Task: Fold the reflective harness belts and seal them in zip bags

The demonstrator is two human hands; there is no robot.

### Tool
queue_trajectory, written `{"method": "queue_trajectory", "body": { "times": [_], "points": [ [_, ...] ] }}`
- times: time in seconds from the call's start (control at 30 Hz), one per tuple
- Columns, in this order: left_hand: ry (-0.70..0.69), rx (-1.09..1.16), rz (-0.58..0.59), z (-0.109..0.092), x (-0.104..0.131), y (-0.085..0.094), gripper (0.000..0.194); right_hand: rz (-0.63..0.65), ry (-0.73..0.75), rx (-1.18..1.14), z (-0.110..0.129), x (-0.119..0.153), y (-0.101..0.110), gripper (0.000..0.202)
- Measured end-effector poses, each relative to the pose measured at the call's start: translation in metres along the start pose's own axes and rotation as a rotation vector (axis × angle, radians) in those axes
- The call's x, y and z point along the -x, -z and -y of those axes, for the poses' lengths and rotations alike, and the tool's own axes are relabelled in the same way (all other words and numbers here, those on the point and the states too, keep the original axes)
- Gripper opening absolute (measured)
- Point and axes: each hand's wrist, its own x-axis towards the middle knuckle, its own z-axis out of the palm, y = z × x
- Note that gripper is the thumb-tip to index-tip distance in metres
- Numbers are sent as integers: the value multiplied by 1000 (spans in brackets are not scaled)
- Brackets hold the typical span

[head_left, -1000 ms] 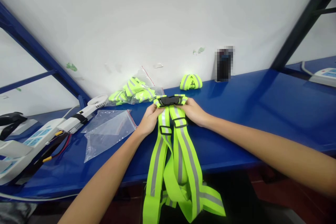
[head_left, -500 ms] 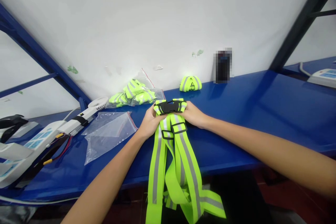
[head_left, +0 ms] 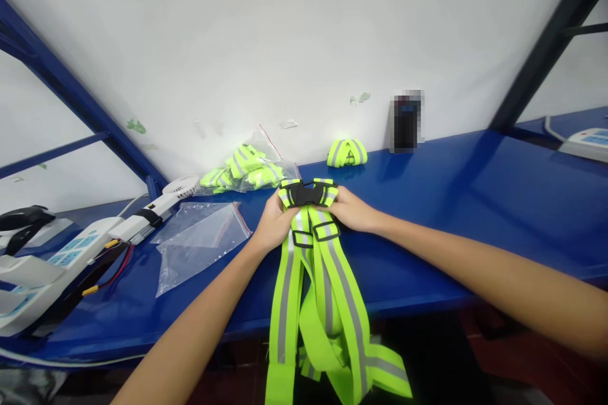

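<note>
A neon yellow-green reflective harness with grey stripes hangs in loose straps over the front edge of the blue table. Its black plastic buckle lies between my two hands, and its halves look joined. My left hand is closed on the webbing at the buckle's left end. On the other end, my right hand grips the strap in the same way. Black slider adjusters sit on the straps just below the buckle. The fingertips behind the webbing are hidden.
Against the wall lie bagged reflective straps and a rolled reflective harness. Clear zip bags rest left of my left hand. Farther left are a white handheld fan, a power strip and wires. A blurred dark object stands at the wall.
The view has shifted slightly, so everything sits a little differently in it. Both hands keep their hold on the harness at the buckle.
</note>
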Motion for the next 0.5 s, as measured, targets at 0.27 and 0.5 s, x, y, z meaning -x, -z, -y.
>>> {"method": "queue_trajectory", "body": {
  "times": [0.27,0.5],
  "points": [
    [-89,-146,-2,1,3,-2,34,-26,45,24,6,1,0,25],
    [17,-77,47,-3,2,-1,30,-79,43,81,6,1,-1,27]
  ]
}}
